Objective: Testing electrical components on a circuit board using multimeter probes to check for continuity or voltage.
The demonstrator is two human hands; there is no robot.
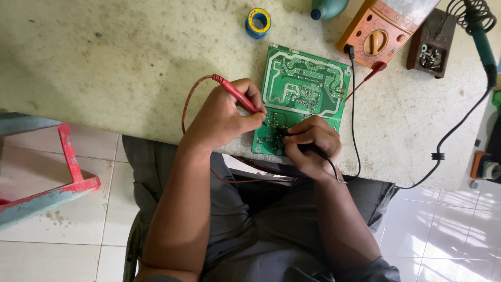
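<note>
A pale, stained worktop point(104, 57) stands over sunlit white floor tiles point(443, 235) beside a red-painted frame point(68, 156).

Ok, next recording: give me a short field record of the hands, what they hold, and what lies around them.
left hand: grips red probe, tip down on circuit board
right hand: grips black probe, tip on the board's near end
meter: orange, at the bench's far edge, both leads plugged in
solder spool: beyond the board
soldering iron: in its coil stand, far right
bench: pale, stained
</note>
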